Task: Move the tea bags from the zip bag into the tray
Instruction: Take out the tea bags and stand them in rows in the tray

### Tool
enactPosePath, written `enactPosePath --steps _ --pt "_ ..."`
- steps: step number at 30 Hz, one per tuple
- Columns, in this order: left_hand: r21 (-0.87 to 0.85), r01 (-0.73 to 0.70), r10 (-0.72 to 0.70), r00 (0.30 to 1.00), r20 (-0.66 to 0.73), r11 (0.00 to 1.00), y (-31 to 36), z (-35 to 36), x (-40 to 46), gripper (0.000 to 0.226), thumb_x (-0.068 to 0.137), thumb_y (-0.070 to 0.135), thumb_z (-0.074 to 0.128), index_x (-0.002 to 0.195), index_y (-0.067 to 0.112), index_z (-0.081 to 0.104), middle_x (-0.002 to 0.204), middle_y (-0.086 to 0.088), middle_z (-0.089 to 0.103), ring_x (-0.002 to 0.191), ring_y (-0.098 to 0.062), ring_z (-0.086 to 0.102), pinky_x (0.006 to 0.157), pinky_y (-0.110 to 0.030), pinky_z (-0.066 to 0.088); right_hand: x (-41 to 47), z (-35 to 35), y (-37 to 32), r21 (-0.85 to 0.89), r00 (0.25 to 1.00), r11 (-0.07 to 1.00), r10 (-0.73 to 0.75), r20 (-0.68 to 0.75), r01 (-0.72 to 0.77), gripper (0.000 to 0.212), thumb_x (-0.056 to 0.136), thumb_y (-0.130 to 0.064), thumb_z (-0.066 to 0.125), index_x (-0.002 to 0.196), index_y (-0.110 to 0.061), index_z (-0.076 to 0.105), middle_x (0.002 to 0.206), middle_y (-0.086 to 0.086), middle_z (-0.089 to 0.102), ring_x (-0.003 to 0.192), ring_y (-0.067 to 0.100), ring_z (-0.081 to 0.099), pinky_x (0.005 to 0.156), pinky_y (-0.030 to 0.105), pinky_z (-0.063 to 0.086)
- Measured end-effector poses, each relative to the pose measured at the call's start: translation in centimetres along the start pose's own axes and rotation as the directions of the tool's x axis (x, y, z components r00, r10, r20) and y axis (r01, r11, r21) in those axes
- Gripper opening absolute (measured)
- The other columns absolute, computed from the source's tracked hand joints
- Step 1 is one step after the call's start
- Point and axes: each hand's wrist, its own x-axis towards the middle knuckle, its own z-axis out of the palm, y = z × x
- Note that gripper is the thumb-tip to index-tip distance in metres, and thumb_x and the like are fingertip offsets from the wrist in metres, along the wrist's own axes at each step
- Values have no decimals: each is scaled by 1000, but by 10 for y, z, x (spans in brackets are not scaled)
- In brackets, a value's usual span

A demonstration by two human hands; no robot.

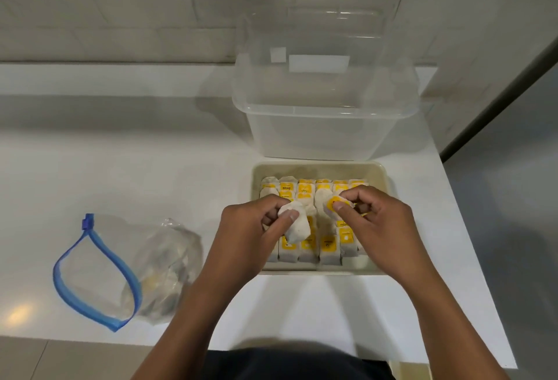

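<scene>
Placing is under way: left hand [250, 222] and right hand [374, 213] each pinch a tea bag [297, 225] over the tray [381, 174] at centre right, next tucking them into the rows.

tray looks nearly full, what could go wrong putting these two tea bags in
The tray is packed in tight rows, so pushing in the bags pinched by the left hand and right hand may knock neighbours askew. The zip bag lies open near the counter's front edge and could slide off.
</scene>
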Motion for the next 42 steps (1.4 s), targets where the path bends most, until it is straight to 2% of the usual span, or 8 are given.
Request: enactPosePath --steps 3,6,9,15,19,23,35,42 --pt "-66 60 -63 998 -32 996 1 3 1 12 86 25 78 92 26 68 65 8 67 61 -10 65 63 -26 53 2 -12 8 -173 997 983 -41 71 53 11 90 -22 73 82 -30 69 65 -21 61 61 5 60 62 13 44" --pt "-132 109 -113 993 -25 985 1 4 1 18 87 23 77 92 28 60 68 10 68 56 -9 66 61 -25 53 7 -24 20 -391 994 920 20 108 24 3 90 -32 69 88 -33 67 71 -14 67 68 9 66 70 32 55" --pt "-110 88 -93 995 -39 990 -1 5 -1 11 90 24 73 91 26 63 69 11 66 53 -11 65 58 -19 49 9 -26 26 -547 977 837 108 184 11 6 92 -39 60 91 -34 62 76 -7 66 78 22 62 71 39 53" --pt "-26 12 -12 1000 4 1000 -10 5 -6 3 91 28 71 90 26 70 75 12 68 64 -13 65 61 -24 50 13 -24 22 -617 939 777 112 325 121 8 91 -33 64 90 -32 72 98 -11 58 88 16 59 78 37 52" --pt "51 -75 74 997 20 996 -15 5 -5 3 91 27 72 88 27 72 81 16 67 70 -11 63 64 -12 44 17 -22 19 -635 804 767 320 501 91 12 87 -22 69 79 -29 74 80 -10 67 80 13 63 73 33 55" --pt "83 -116 113 993 47 990 -20 5 -5 3 90 29 71 90 31 73 84 20 67 69 -9 61 66 -13 44 23 -12 23 -696 736 700 386 556 158 19 83 -15 69 95 -26 79 93 -9 72 87 12 65 79 31 56" --pt "97 -114 108 992 72 989 -28 5 -4 4 90 31 71 91 32 74 84 21 67 71 -9 62 67 -14 45 26 11 34 -781 841 610 346 415 135 24 87 -10 60 85 -31 48 110 2 59 92 24 61 68 29 41" --pt "80 -116 108 990 90 990 -27 12 0 6 88 27 75 90 33 75 77 16 63 70 -11 61 66 -15 45 25 14 34 -796 867 596 334 369 109 22 89 -5 56 105 -20 59 110 7 60 95 28 63 71 32 47"
